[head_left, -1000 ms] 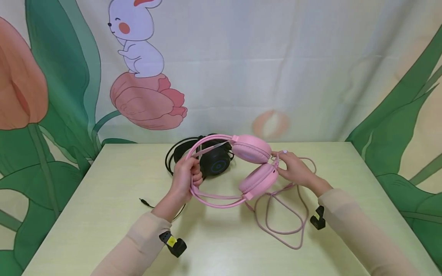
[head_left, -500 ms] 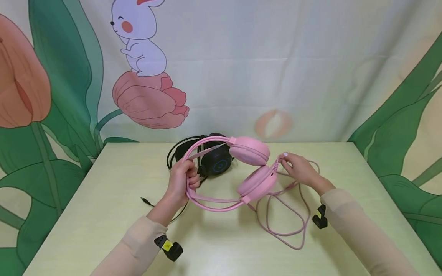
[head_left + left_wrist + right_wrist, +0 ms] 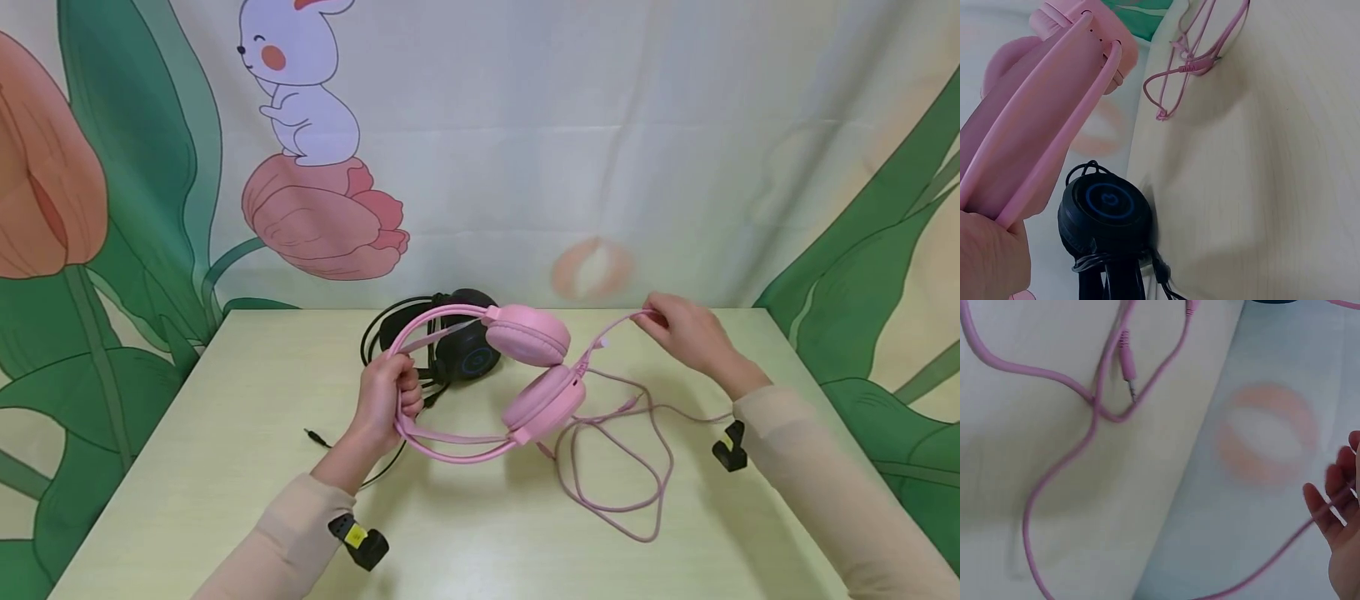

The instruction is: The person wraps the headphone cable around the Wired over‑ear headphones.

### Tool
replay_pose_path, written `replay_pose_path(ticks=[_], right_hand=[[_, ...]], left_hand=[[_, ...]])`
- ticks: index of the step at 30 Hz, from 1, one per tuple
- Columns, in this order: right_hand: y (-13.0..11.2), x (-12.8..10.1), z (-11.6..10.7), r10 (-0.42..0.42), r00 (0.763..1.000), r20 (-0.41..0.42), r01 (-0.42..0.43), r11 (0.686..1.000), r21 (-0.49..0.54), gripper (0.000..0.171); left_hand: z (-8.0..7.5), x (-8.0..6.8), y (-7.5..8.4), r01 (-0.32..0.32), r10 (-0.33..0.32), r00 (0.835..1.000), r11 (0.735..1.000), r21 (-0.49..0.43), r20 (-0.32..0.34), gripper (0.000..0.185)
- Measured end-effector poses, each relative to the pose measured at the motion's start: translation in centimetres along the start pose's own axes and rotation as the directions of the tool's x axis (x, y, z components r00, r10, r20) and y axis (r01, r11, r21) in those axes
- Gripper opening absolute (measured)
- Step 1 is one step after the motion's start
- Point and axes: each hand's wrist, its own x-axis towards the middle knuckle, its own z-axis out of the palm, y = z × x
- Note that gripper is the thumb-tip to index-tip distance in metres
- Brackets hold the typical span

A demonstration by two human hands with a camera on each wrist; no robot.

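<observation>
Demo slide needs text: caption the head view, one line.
The left hand grips pink headphones by the headband; the right hand holds their cable, with black headphones behind.

Soft light — faint blurred shadows on the table (image 3: 195,450) — dimmer wrist views

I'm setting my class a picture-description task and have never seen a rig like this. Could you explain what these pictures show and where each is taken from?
There is no machine here, just a person's two bare hands. The head view comes from a camera worn on the head, looking forward and down. The two wrist views come from cameras worn on each wrist, looking at that hand's work.

The left hand grips pink headphones by the headband, holding them above the pale table. The right hand pinches a raised stretch of pink cable; more pink cable lies in loose loops on the table. Farther back are black headphones. Behind everything hangs a printed backdrop.
</observation>
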Motion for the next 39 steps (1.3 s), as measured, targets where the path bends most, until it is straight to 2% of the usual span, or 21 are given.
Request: replay_pose_path(ticks=[4,10,14,17,22,25,28,34,37,39], right_hand=[[-0.8,0.5,-1.3,-0.065,0.998,-0.013,0.065,0.998,-0.027,0.018],[-2.7,0.8,-3.0,-0.173,0.984,0.045,0.175,0.984,-0.029,0.022],[-4.5,1.0,-4.0,-0.242,0.966,0.089,0.246,0.968,-0.039,0.025],[-5.9,1.2,-4.5,-0.344,0.933,0.105,0.349,0.937,-0.028,0.019],[-8.0,1.4,-4.9,-0.54,0.835,0.101,0.542,0.84,0.01,0.007],[-9.2,1.3,-4.8,-0.612,0.784,0.108,0.614,0.789,0.013,0.006],[-10.3,1.1,-4.8,-0.651,0.748,0.133,0.655,0.755,0.009,0.005],[-11.7,0.9,-4.7,-0.68,0.714,0.164,0.686,0.727,0.029,0.007],[-12.3,0.8,-4.5,-0.679,0.711,0.185,0.684,0.728,0.046,0.009],[-12.7,0.7,-4.5,-0.665,0.712,0.223,0.669,0.74,0.071,0.009]], left_hand=[[-0.1,0.1,-0.2,0.009,-0.008,1.0,0.999,0.035,-0.018,0.013],[-0.1,0.4,-0.2,0.026,-0.022,0.998,0.997,0.069,-0.06,0.011],[-0.1,0.5,-0.2,0.042,-0.035,0.996,0.995,0.085,-0.08,0.01],[-0.1,0.6,-0.2,0.053,-0.044,0.995,0.994,0.099,-0.091,0.009],[-0.1,0.9,-0.3,0.067,-0.055,0.992,0.991,0.112,-0.112,0.006],[0.0,1.1,-0.5,0.072,-0.059,0.992,0.991,0.113,-0.113,0.006],[0.1,1.2,-0.5,0.076,-0.063,0.992,0.99,0.119,-0.109,0.008],[0.6,1.3,-0.6,0.088,-0.075,0.991,0.989,0.121,-0.108,0.01],[0.8,1.3,-0.7,0.09,-0.077,0.991,0.989,0.12,-0.112,0.01],[0.9,1.3,-0.7,0.088,-0.074,0.991,0.989,0.122,-0.115,0.011]])
